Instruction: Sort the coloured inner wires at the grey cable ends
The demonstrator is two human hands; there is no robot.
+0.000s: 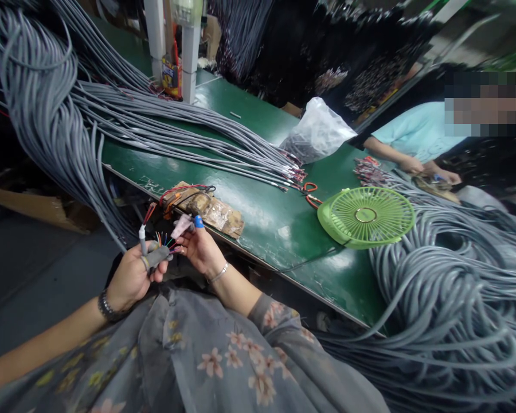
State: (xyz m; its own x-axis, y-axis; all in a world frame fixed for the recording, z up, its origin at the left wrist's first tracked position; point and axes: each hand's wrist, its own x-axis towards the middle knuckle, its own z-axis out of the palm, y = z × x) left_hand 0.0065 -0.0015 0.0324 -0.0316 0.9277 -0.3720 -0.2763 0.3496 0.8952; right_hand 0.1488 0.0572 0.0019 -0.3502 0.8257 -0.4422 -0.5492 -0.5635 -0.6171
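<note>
Holding a grey cable end (143,245) above the lap, left hand (131,274) closed; right hand (203,250) curled by coloured wires (165,238), grip unclear.
Wooden board (227,219) just beyond, on the bench (269,232); green fan (365,215) farther right.

Left hand (131,269) curled, right hand (204,250) just beside

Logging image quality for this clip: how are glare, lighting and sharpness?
Head view: pale glare on the green tabletop; head view: much of the background near-black; head view: coloured wires by the left hand look soft; head view: a pixelated patch at upper right.
</note>
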